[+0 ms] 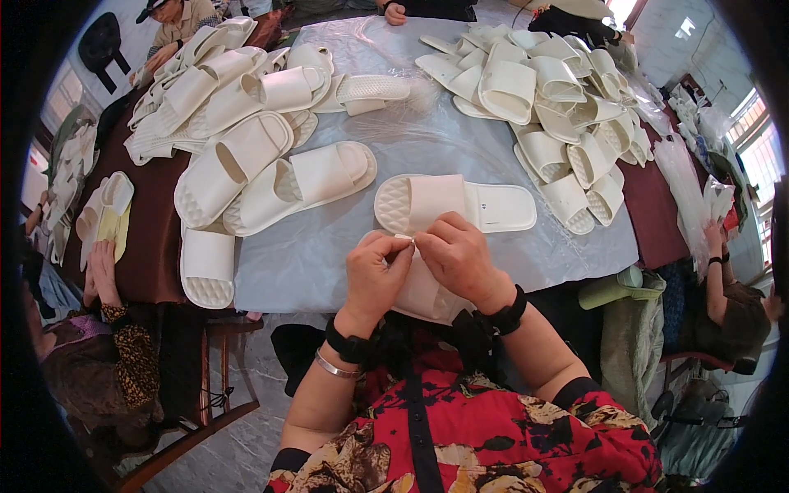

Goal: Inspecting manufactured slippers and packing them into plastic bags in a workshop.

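Close to the table's near edge, my left hand [374, 269] and my right hand [462, 256] meet with fingers pinched together. A tiny white piece [403, 237] shows between the fingertips; its kind is too small to make out. Just beyond them a cream slide slipper [438, 202] lies sole down, toe to the left, with small dark marks on its insole. Beneath my hands is a second cream slipper [421, 289], partly covered by them.
Heaps of cream slippers cover the table's left [263, 156] and right [567, 107] sides, over a pale plastic sheet [329, 238]. A co-worker's hands [103, 267] hold a slipper at the left. Other people work at the right and far side. A wooden chair [205, 419] stands at lower left.
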Motion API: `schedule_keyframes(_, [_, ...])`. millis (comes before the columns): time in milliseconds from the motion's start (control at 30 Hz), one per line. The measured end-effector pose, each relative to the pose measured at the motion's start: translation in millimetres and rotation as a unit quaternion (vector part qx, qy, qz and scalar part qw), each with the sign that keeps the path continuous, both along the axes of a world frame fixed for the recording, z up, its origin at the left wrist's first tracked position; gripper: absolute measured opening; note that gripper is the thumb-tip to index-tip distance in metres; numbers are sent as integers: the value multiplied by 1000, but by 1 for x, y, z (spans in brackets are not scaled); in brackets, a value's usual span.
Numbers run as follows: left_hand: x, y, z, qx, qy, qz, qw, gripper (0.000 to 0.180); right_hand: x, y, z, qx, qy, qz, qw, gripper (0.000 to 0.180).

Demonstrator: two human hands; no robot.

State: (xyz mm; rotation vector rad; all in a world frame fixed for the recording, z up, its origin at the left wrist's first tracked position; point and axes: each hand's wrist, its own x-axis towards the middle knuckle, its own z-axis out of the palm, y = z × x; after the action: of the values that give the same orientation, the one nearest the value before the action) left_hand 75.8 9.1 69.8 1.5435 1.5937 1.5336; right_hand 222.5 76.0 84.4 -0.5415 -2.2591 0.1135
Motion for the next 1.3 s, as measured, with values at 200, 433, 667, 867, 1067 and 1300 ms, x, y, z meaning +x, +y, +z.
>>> schedule_keyframes(200, [-3, -2, 2, -13, 11, 4, 1000, 7, -3, 0, 0, -6, -20, 23, 1000, 13])
schedule_keyframes(433, [-9, -3, -6, -1, -2, 38, 999, 15, -2, 13, 23, 9, -47, 27, 998, 12])
schedule_keyframes(667, [-20, 3, -15, 9, -15, 81, 997, 15, 28, 41, 108, 121, -16, -61, 991, 9])
schedule_keyframes(867, [-40, -7, -29, -23, -52, 82, 995, 10, 68, 58, 178, 189, 16, -176, 966, 6])
schedule_keyframes(1067, [-28, -1, -41, -22, -64, 57, 996, 9, 199, 104, 213, 122, 16, -507, 853, 14])
schedule_keyframes(1300, [-28, 3, -46, -32, -66, 51, 996, 8, 345, 117, 207, 222, 163, -625, 731, 19])
